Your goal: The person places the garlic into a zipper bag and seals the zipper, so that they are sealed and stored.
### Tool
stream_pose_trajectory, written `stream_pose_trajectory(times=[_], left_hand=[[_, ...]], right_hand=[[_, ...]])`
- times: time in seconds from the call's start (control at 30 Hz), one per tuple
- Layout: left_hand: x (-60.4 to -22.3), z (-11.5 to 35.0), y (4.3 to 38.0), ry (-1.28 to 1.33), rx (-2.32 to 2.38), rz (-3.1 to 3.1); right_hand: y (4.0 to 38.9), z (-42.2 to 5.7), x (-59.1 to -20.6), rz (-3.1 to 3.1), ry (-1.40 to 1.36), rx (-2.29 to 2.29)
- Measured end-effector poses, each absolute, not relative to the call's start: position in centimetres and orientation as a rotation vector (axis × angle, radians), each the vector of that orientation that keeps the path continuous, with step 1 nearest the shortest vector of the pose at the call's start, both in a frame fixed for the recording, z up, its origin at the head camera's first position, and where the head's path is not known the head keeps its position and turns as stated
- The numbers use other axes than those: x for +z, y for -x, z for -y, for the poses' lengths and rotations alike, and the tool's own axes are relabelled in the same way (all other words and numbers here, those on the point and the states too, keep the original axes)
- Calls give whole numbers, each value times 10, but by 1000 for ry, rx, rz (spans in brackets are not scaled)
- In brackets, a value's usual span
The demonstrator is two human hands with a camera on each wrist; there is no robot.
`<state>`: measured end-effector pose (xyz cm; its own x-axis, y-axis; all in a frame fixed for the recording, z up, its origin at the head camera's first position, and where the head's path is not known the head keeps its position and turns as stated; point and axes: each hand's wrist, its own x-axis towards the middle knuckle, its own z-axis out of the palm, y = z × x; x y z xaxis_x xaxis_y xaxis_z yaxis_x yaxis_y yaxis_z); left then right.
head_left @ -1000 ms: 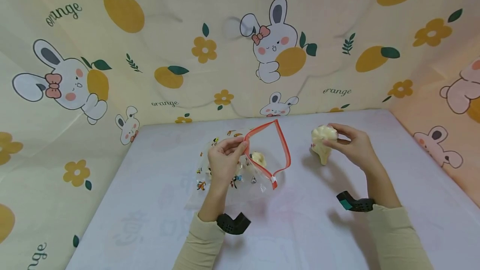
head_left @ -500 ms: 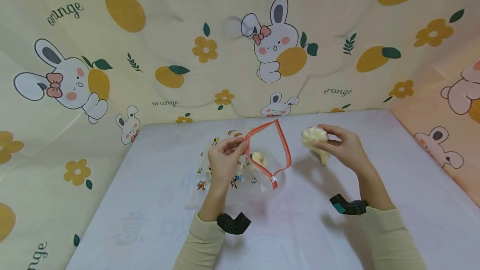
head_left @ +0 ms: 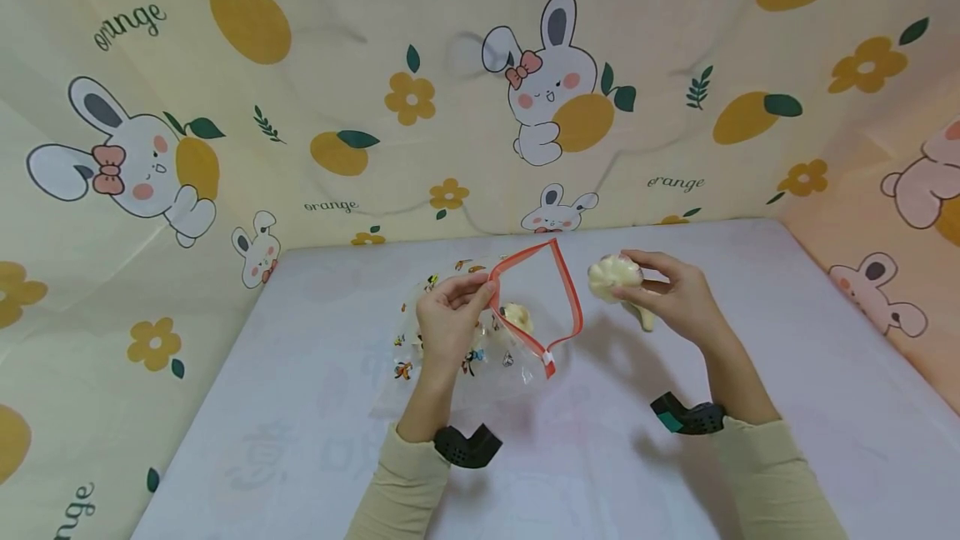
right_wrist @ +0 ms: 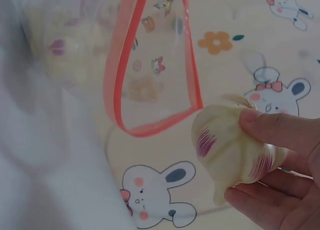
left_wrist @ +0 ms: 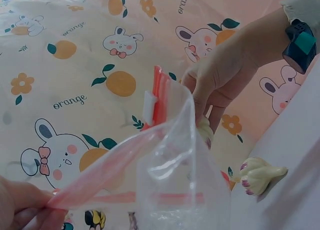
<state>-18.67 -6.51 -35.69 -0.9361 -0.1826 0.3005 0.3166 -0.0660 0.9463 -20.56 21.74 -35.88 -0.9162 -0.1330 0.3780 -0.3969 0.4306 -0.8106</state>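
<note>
My left hand (head_left: pixel 450 319) pinches the red zip edge of a clear plastic bag (head_left: pixel 491 369) printed with small cartoon figures. The bag's mouth gapes toward the right, with a white slider (head_left: pixel 548 357) at its lower corner. Inside, a pale garlic bulb (head_left: pixel 517 317) shows, and more pale shapes blur through the plastic. Between thumb and fingers, my right hand (head_left: pixel 675 294) holds another garlic bulb (right_wrist: pixel 227 145), cream with purple streaks, just right of the bag's mouth. A further garlic bulb (left_wrist: pixel 259 175) lies on the table, partly hidden by the right hand in the head view.
A white cloth covers the table (head_left: pixel 300 407). Behind it and along the sides hangs a cream curtain (head_left: pixel 450 90) printed with rabbits and oranges. Each wrist wears a black camera band (head_left: pixel 467 447).
My right hand has moved left with its garlic bulb, closer to the bag's mouth, and away from the bulb on the table. The left hand and the bag have stayed in place.
</note>
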Motion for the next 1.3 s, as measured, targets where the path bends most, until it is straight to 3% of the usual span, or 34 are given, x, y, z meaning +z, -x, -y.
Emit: stream_pose_trajectory(times=[1.3], left_hand=[[-359, 64, 188, 174, -2066, 1854]], right_hand=[[200, -182, -357, 2396, -588, 1521]])
